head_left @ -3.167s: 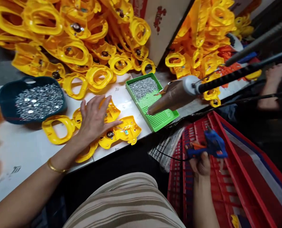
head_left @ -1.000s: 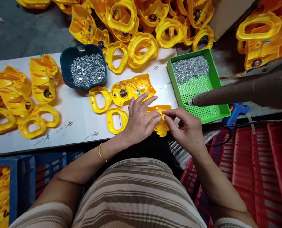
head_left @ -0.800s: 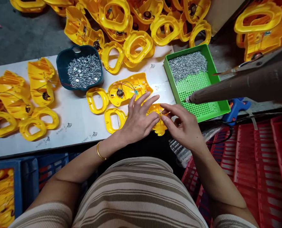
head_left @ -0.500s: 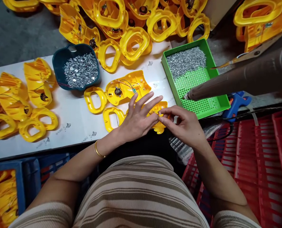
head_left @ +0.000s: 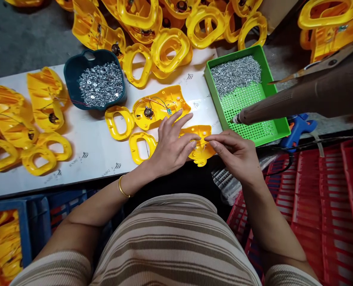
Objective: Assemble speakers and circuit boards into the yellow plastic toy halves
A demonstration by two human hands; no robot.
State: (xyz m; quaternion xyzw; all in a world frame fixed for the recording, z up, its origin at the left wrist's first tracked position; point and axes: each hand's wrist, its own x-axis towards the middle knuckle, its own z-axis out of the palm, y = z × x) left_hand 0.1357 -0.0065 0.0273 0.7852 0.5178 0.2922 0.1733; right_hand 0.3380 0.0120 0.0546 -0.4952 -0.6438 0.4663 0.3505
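"What dominates the scene?"

"A white worktop (head_left: 87,137), bearing a green tray (head_left: 242,101) and a dark bin (head_left: 72,85), both loaded with small metal pieces (head_left: 100,85)."

"And the nearer yellow shell (head_left: 201,151)?"

"At the worktop's near edge, partly hidden by the left hand (head_left: 174,146), whose outer fingers fan out."

"The right hand (head_left: 241,155)?"

"Just apart from the left, thumb and forefinger close together at the shell; whether either hand grips anything is impossible to tell."
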